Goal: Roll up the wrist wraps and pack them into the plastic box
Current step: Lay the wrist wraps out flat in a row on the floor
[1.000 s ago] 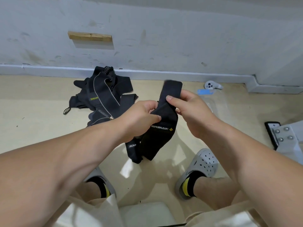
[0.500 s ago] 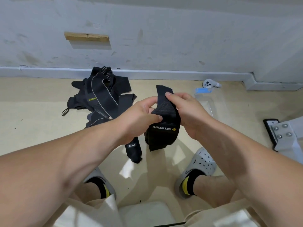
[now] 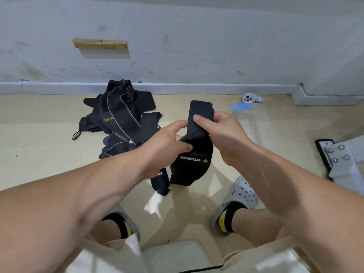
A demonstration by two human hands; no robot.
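Observation:
Both hands hold a black wrist wrap (image 3: 194, 164) with white lettering in the air above the floor. My left hand (image 3: 167, 142) pinches its middle from the left, thumb on the front. My right hand (image 3: 220, 133) grips the upper strap end, thumb pressed across it, and that end sticks up past the fingers. A narrower black tail hangs below my left hand. A pile of other black wraps (image 3: 122, 123) lies on the floor at the back left. The clear plastic box (image 3: 254, 123) with a blue tab stands on the floor behind my right hand.
A white controller (image 3: 250, 98) lies by the skirting board behind the box. A white metal bracket with bolts (image 3: 342, 158) sits at the right edge. My feet in grey clogs (image 3: 238, 198) rest on the beige floor, with a white seat edge between my knees.
The strap end was folded down onto the wrap half a second ago; now it stands up again above my right thumb. The hands have stayed close together.

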